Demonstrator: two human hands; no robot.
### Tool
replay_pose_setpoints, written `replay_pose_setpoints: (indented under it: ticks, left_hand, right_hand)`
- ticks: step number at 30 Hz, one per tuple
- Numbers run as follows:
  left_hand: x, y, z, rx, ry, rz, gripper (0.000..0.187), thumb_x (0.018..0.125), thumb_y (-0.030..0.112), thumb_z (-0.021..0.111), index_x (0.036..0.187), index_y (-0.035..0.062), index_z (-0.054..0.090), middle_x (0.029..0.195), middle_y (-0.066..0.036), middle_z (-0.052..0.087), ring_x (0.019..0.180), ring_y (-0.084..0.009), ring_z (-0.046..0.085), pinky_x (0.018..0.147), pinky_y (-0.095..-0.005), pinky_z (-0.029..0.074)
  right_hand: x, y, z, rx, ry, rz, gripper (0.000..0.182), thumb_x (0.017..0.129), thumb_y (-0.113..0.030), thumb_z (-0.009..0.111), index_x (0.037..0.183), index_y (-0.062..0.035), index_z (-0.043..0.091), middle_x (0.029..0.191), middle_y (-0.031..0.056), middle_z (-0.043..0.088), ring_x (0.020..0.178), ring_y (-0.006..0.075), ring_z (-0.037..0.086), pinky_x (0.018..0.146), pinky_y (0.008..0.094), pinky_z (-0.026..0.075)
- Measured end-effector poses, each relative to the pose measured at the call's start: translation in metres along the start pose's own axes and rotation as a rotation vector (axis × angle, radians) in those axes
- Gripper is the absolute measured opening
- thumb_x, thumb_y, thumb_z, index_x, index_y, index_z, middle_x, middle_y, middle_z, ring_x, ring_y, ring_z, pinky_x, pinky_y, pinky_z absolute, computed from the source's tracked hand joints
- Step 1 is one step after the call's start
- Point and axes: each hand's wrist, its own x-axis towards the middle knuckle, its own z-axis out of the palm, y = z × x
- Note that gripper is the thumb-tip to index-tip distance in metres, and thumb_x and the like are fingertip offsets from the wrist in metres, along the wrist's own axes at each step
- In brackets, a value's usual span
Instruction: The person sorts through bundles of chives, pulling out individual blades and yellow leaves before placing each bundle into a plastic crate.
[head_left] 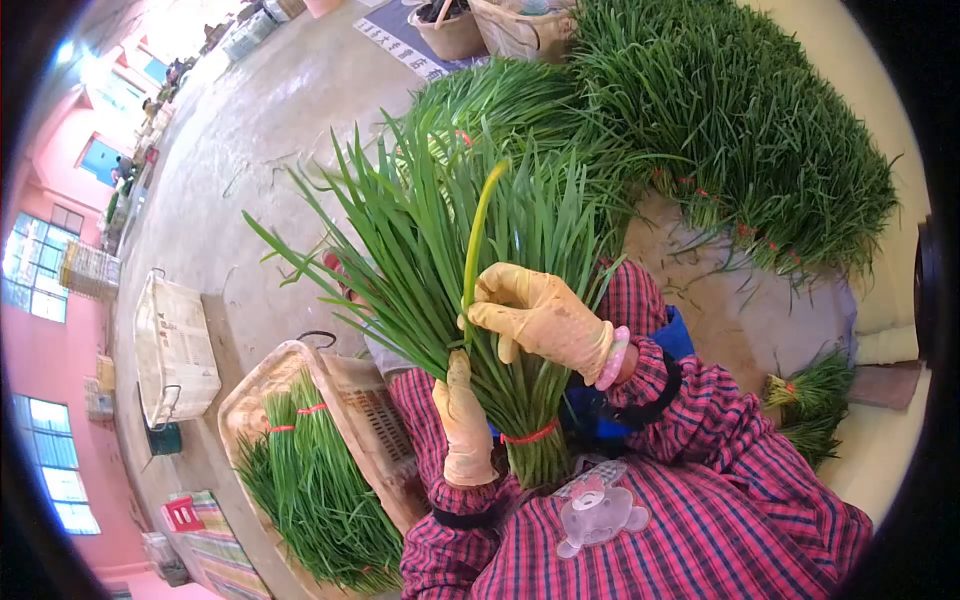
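A large bundle of long green leaves [430,235] stands fanned out before my chest, its stalks tied low down with a red band [530,434]. Pale, stained gloves cover both hands. My right hand [535,312] pinches a single yellowish leaf [482,225] between thumb and fingers, in front of the bundle. Lower and to the left, my left hand [463,415] is closed around the side of the bundle, its fingertips by the base of the yellow leaf; part of its fingers is hidden by the leaves.
A crate [350,400] with tied green bundles stands at lower left, a white crate [175,345] beyond it. Large heaps of greens [740,130] lie at upper right, a small bundle [800,392] at right. Tubs [450,35] stand at the top.
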Motion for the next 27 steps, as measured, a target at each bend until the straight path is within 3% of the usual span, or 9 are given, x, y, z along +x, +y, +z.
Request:
replay_pose_setpoints:
  ticks: [2, 7, 10, 15, 18, 21, 25, 26, 27]
  left_hand:
    - [-0.002, 0.003, 0.002, -0.022, 0.002, -0.011, 0.036, 0.100, 0.021, 0.049, 0.128, -0.0020, 0.052, 0.120, -0.008, 0.060, 0.104, -0.0166, 0.059, 0.092, -0.0302, 0.046]
    - [-0.004, 0.001, 0.003, -0.022, 0.012, -0.003, 0.035, 0.100, 0.020, 0.048, 0.127, -0.0015, 0.052, 0.118, -0.008, 0.060, 0.102, -0.0157, 0.059, 0.089, -0.0296, 0.047]
    - [-0.005, 0.002, 0.004, -0.004, -0.001, 0.011, 0.035, 0.100, 0.021, 0.048, 0.127, -0.0013, 0.053, 0.117, -0.008, 0.061, 0.101, -0.0153, 0.059, 0.089, -0.0297, 0.047]
    - [-0.003, 0.000, 0.001, 0.020, -0.001, 0.008, 0.035, 0.101, 0.024, 0.048, 0.126, -0.0014, 0.054, 0.116, -0.008, 0.061, 0.101, -0.0154, 0.060, 0.089, -0.0300, 0.047]
    - [-0.002, -0.004, -0.004, 0.005, -0.037, 0.040, 0.034, 0.101, 0.023, 0.048, 0.123, -0.0021, 0.056, 0.113, -0.008, 0.063, 0.100, -0.0156, 0.060, 0.089, -0.0296, 0.047]
    - [0.001, -0.013, -0.011, 0.023, -0.023, 0.049, 0.033, 0.102, 0.022, 0.047, 0.121, -0.0030, 0.056, 0.112, -0.007, 0.063, 0.100, -0.0150, 0.060, 0.088, -0.0295, 0.048]
    - [-0.001, -0.011, -0.012, -0.004, 0.009, 0.016, 0.031, 0.102, 0.020, 0.047, 0.120, -0.0030, 0.057, 0.112, -0.007, 0.064, 0.099, -0.0144, 0.061, 0.087, -0.0296, 0.048]
    - [-0.002, -0.008, -0.009, 0.005, -0.005, 0.022, 0.031, 0.101, 0.020, 0.048, 0.120, -0.0027, 0.057, 0.112, -0.007, 0.064, 0.099, -0.0141, 0.061, 0.087, -0.0294, 0.048]
    - [-0.003, -0.006, -0.008, 0.016, -0.017, 0.026, 0.030, 0.101, 0.020, 0.049, 0.120, -0.0023, 0.057, 0.112, -0.006, 0.064, 0.099, -0.0137, 0.061, 0.087, -0.0292, 0.048]
  right_hand:
    - [-0.002, -0.005, -0.004, 0.055, -0.011, 0.056, 0.017, 0.093, -0.018, 0.062, 0.104, -0.0062, 0.055, 0.090, 0.0033, 0.067, 0.053, 0.0085, 0.056, 0.047, 0.0199, 0.041]
    - [-0.013, -0.010, -0.001, 0.085, -0.003, 0.124, 0.019, 0.093, -0.015, 0.062, 0.107, -0.0043, 0.055, 0.090, 0.0052, 0.066, 0.056, 0.0074, 0.056, 0.049, 0.0211, 0.043]
    - [-0.014, -0.005, 0.003, -0.083, -0.084, 0.054, 0.033, 0.091, -0.011, 0.062, 0.121, -0.0009, 0.054, 0.100, 0.0072, 0.065, 0.070, 0.0097, 0.060, 0.060, 0.0241, 0.051]
    - [-0.013, 0.008, -0.002, -0.236, -0.185, 0.051, 0.033, 0.086, -0.007, 0.068, 0.117, -0.0006, 0.059, 0.099, 0.0032, 0.064, 0.071, 0.0065, 0.056, 0.062, 0.0222, 0.051]
    - [-0.010, 0.020, -0.004, -0.458, -0.226, -0.294, 0.022, 0.081, -0.019, 0.068, 0.099, -0.0058, 0.065, 0.096, 0.0120, 0.066, 0.082, 0.0268, 0.065, 0.075, 0.0343, 0.051]
    - [-0.016, 0.023, -0.002, -0.654, -0.158, -0.241, 0.021, 0.083, -0.012, 0.071, 0.103, -0.0045, 0.069, 0.099, 0.0086, 0.068, 0.091, 0.0182, 0.065, 0.083, 0.0289, 0.052]
    - [-0.016, 0.020, 0.000, -0.729, -0.116, -0.300, 0.019, 0.083, -0.014, 0.071, 0.099, -0.0048, 0.068, 0.091, 0.0084, 0.067, 0.087, 0.0217, 0.066, 0.077, 0.0307, 0.053]
    - [-0.012, 0.036, -0.006, -0.651, -0.075, -0.557, 0.016, 0.084, -0.014, 0.070, 0.096, -0.0044, 0.068, 0.086, 0.0051, 0.067, 0.077, 0.0166, 0.064, 0.068, 0.0294, 0.052]
    - [-0.013, 0.035, -0.005, -0.647, -0.073, -0.553, 0.016, 0.084, -0.014, 0.070, 0.096, -0.0044, 0.068, 0.086, 0.0051, 0.067, 0.077, 0.0166, 0.064, 0.068, 0.0294, 0.052]
